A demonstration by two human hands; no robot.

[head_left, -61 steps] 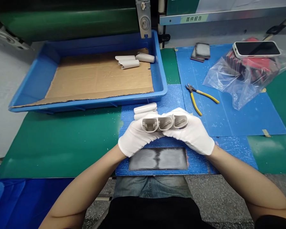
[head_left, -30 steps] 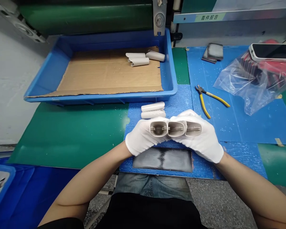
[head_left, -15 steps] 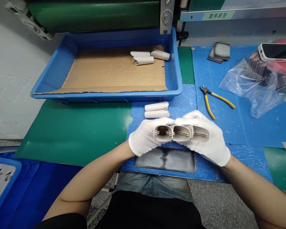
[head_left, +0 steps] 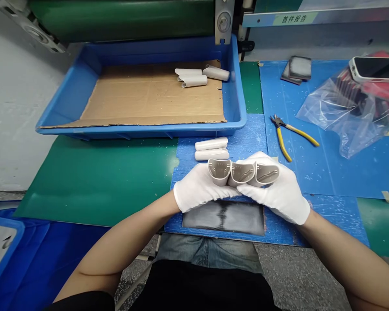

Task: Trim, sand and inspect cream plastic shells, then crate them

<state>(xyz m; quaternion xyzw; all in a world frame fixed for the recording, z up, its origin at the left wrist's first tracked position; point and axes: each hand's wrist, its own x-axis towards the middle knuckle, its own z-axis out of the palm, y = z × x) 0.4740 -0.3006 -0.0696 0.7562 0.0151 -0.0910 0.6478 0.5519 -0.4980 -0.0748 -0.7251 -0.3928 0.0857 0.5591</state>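
Side by side in a row, three hollow light-grey plastic shells (head_left: 242,173) are held between my two white-gloved hands, their open ends facing me. My left hand (head_left: 197,183) grips the row from the left, and my right hand (head_left: 283,190) closes round it from the right. The fingers are partly hidden behind the shells. Just beyond my left hand, two more shells (head_left: 211,149) lie on the blue mat. Below my hands, near the table edge, lies a dark rectangular pad (head_left: 223,218) with a whitish, worn surface.
A blue tray (head_left: 142,130) lined with cardboard (head_left: 132,95) holds three shells (head_left: 194,77) at its right. Yellow-handled cutting pliers (head_left: 287,136) lie on the right, with a clear plastic bag (head_left: 346,125), a phone (head_left: 377,69) and small dark pads (head_left: 298,69) beyond. A green roller (head_left: 123,19) spans the back.
The three held shells have tilted, so their curved, cut-out ends and inner ribs now show more. Both hands have turned with them and stay closed round the row.
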